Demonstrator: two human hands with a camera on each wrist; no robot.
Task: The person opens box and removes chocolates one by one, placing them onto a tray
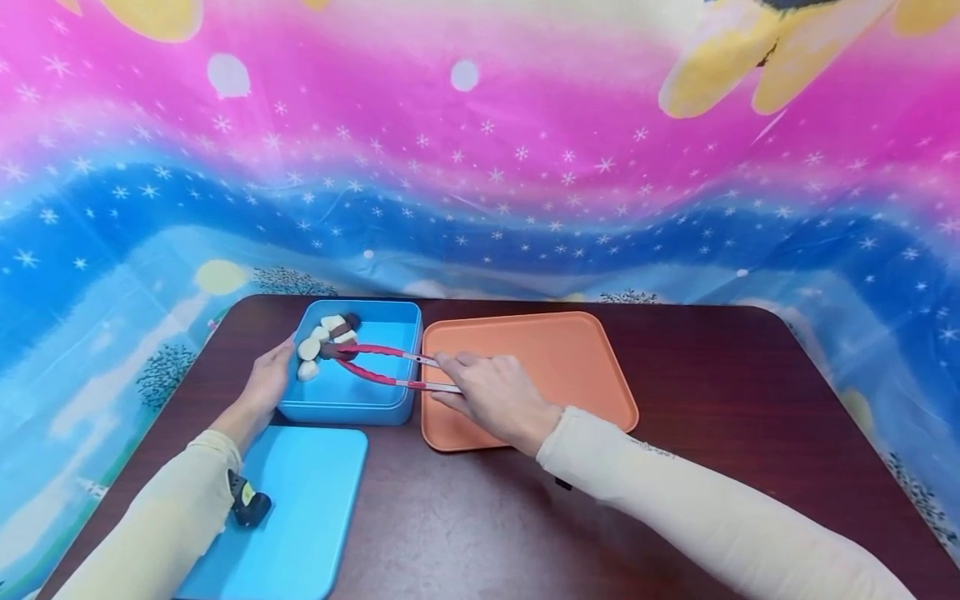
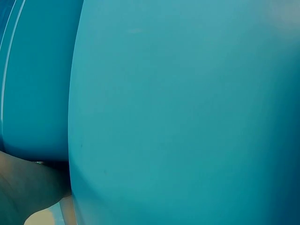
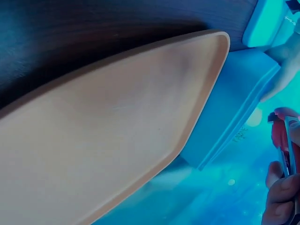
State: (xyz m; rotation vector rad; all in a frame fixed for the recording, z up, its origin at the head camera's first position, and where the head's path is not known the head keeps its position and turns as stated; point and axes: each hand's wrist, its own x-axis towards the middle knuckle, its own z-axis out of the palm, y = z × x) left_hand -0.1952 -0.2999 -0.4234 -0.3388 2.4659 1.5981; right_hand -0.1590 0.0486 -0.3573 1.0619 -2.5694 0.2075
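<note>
My right hand (image 1: 504,400) grips a pair of tongs (image 1: 375,377) with red arms and metal handles. Their tips reach into a light blue box (image 1: 341,413) and meet at a dark brown piece among several small white pieces (image 1: 309,348) and brown ones, heaped on the box's left side. In the right wrist view the fingers (image 3: 281,194) curl round the tongs. My left hand (image 1: 270,379) rests along the box's left wall, its fingers straight against it in the right wrist view. Part of that hand shows at the lower left of the left wrist view.
An orange tray (image 1: 558,358) lies right of the box, under my right hand. The flat light blue lid (image 1: 307,500) lies in front of the box, below my left forearm, and fills most of the left wrist view. A patterned cloth (image 1: 480,183) hangs behind the dark table (image 1: 720,400).
</note>
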